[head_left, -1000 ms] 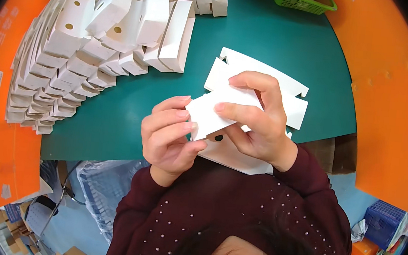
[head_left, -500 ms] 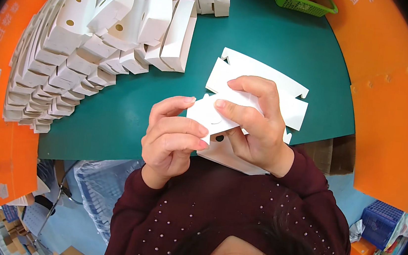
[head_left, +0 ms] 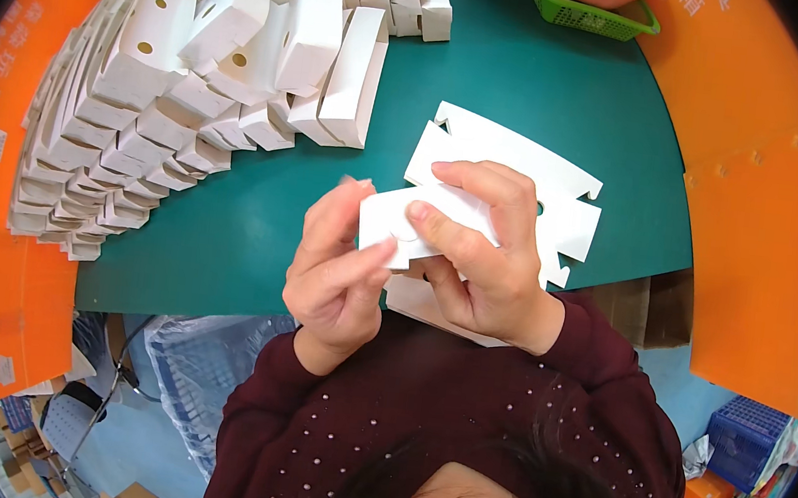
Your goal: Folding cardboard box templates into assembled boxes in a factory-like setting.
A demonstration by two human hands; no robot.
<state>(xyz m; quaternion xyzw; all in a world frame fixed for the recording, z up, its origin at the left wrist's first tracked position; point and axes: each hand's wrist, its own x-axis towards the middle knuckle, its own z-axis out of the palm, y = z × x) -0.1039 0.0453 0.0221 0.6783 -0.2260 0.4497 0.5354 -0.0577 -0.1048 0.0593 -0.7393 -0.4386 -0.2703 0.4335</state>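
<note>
White box (head_left: 386,217) sits above the near part of the green counter (head_left: 225,240), grasped by the fingers of the right hand (head_left: 499,264). Blurred fingers of the left hand (head_left: 335,286) bend around its left end; whether they grip, I cannot tell. Flat white cards (head_left: 518,153) lie beyond; piled boxes (head_left: 309,40) stand farther left.

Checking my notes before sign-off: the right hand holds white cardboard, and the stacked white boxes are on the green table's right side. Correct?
Wrong side: the head view shows the stacked white boxes on the left of the green table. The right hand does hold white cardboard.
</note>
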